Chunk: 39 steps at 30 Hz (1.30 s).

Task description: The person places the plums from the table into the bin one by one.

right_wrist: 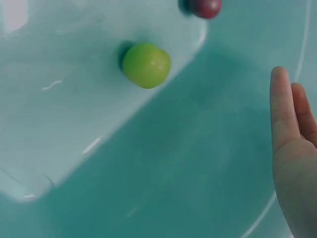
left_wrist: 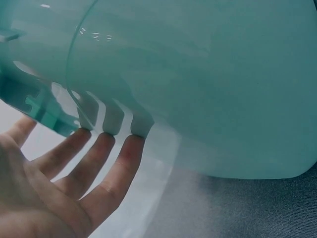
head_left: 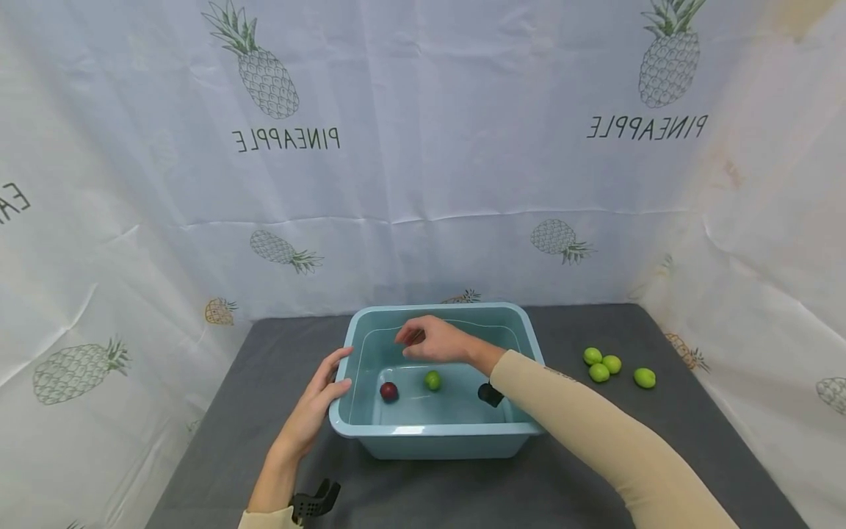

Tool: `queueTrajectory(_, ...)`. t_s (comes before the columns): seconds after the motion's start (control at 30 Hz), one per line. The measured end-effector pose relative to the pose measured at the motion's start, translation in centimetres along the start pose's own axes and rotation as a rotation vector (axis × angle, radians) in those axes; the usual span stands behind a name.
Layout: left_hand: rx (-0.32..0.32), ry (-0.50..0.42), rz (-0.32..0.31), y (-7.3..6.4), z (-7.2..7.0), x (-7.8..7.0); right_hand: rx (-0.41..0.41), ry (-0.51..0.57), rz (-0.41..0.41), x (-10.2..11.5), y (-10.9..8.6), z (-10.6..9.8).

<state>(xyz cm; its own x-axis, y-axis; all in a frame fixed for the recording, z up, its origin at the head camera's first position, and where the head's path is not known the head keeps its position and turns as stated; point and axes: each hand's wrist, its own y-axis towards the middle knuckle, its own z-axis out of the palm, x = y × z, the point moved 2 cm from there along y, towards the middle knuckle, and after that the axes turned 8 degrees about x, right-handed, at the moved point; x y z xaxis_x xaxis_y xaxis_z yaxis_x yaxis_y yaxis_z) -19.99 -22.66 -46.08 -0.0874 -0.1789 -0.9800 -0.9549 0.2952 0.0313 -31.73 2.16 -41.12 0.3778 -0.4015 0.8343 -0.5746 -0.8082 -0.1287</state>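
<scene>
A light blue-green plastic basin [head_left: 449, 430] stands on the dark table. My left hand [head_left: 311, 408] rests on its left rim, thumb near the top edge; in the left wrist view the fingertips [left_wrist: 137, 136] touch the outer wall with fingers spread. My right hand [head_left: 436, 339] hovers over the basin's inside, fingers loosely bent; no fruit shows at its straight fingers [right_wrist: 285, 109] in the right wrist view. On the basin floor lie a dark red round fruit [head_left: 389, 391], perhaps a plum, and a small green fruit [head_left: 432, 380], lying apart from the hand.
Several green fruits [head_left: 599, 372] lie on the table right of the basin, one [head_left: 644, 378] a little apart. White cloth with pineapple prints [head_left: 423, 147] hangs behind and at both sides. The dark table [head_left: 291, 345] extends around the basin.
</scene>
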Motion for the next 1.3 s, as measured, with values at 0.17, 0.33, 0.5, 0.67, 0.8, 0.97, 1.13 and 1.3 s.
queueTrajectory(0.17, 0.0, -0.009, -0.006, 0.1, 0.1, -0.1, -0.018, 0.054, -0.012, 1.6, -0.6, -0.9)
queueTrajectory(0.33, -0.003, -0.008, -0.003, 0.2, 0.1, -0.1, -0.038, 0.108, -0.066, 4.1, -1.6, -2.3)
queueTrajectory(0.5, -0.008, 0.0, 0.002, 0.3, 0.1, -0.2, -0.061, 0.08, -0.117, 6.3, -3.1, -3.3)
queueTrajectory(0.67, -0.012, 0.009, -0.005, 0.3, 0.1, -0.2, -0.068, 0.057, -0.147, 8.0, -5.0, -3.6)
queueTrajectory(0.8, -0.013, 0.015, -0.008, 0.2, 0.1, -0.2, -0.092, 0.042, -0.154, 9.3, -6.9, -3.7)
queueTrajectory(0.97, -0.013, 0.017, -0.001, 0.1, 0.0, -0.2, -0.155, -0.059, -0.15, 10.4, -9.4, -3.9)
queueTrajectory(1.13, -0.018, 0.02, -0.004, 0.1, 0.1, -0.2, -0.2, -0.093, -0.151, 10.4, -11.9, -4.0)
queueTrajectory(1.3, -0.023, 0.02, -0.024, 0.0, 0.2, -0.2, -0.25, -0.131, -0.151, 9.6, -14.1, -4.1)
